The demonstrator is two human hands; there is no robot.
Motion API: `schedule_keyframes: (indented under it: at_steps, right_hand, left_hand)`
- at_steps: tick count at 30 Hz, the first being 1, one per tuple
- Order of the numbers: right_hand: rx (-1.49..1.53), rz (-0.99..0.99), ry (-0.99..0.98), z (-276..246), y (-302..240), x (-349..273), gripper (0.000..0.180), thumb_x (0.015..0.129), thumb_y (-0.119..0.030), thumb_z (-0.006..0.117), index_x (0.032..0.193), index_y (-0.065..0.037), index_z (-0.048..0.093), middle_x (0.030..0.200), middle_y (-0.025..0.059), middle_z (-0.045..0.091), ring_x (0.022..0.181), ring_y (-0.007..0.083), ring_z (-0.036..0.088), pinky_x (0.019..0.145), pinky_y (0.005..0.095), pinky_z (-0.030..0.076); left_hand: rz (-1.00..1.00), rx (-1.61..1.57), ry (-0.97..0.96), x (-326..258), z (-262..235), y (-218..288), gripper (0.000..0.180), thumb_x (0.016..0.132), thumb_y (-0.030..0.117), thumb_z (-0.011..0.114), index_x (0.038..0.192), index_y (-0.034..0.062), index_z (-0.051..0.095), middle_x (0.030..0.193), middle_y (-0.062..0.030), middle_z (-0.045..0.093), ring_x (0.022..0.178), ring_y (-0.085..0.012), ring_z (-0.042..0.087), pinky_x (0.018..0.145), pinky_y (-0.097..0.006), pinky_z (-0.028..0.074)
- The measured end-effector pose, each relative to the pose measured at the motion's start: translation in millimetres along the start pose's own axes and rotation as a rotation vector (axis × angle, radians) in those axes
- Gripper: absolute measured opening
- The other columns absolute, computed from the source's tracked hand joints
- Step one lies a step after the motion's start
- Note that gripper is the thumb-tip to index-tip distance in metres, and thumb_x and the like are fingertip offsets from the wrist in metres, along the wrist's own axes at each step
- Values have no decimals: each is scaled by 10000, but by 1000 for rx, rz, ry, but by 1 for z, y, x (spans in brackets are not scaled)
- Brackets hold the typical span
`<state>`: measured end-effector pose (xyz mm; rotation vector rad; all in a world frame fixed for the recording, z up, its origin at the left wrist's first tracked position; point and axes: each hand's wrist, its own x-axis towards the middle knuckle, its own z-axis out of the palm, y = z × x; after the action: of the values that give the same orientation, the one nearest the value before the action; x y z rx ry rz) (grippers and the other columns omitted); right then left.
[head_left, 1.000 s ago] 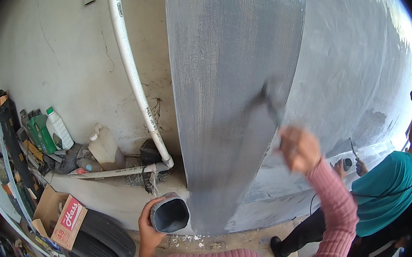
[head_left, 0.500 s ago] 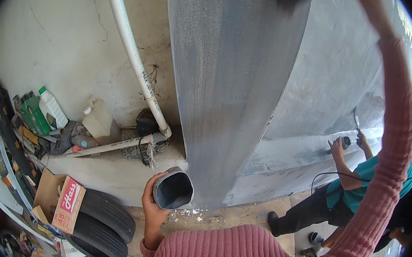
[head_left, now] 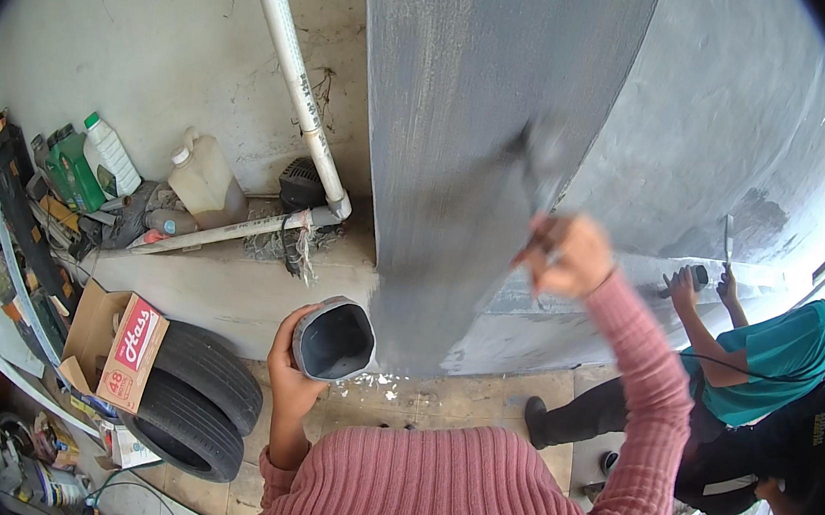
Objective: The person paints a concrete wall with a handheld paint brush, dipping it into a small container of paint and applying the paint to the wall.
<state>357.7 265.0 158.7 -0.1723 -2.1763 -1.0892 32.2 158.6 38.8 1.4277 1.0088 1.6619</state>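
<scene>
gripping a brush (head_left: 533, 160), right hand (head_left: 565, 256) now lower on the grey wall (head_left: 481, 84), left hand (head_left: 289, 365) still clasping paint cup (head_left: 333, 340)

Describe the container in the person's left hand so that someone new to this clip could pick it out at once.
Start at the broad grey painted column in the middle and drop to its base. Just left of it, the left hand grips a small grey cup, open mouth upward. Unlike the white jug and bottles by the wall, it is held in the air.

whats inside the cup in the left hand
The cup in the left hand looks dark grey inside, like the paint on the wall. How full it is cannot be told; its depth is shadowed.
</scene>
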Motion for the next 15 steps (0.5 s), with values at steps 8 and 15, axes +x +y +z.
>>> schedule_keyframes:
  at_steps: [8, 15]
  right_hand:
    - [594, 515, -447, 58, -179, -144, 177, 716, -151, 630, 889, -140, 595, 856, 42, 574, 686, 177, 596, 527, 254, 515]
    - [789, 878, -425, 21, -46, -64, 101, 742, -69, 628, 841, -64, 612, 819, 49, 631, 679, 176, 625, 598, 265, 528]
  left_hand:
    - [-3, 56, -30, -7, -3, 0, 725, 497, -50, 751, 1150, 0, 439, 1090, -108, 539, 1000, -189, 530, 870, -305, 428]
    - [-39, 37, -27, -12, -3, -3, 756, 478, -46, 760, 1160, 5, 437, 1093, -101, 536, 1009, -188, 521, 876, -302, 424]
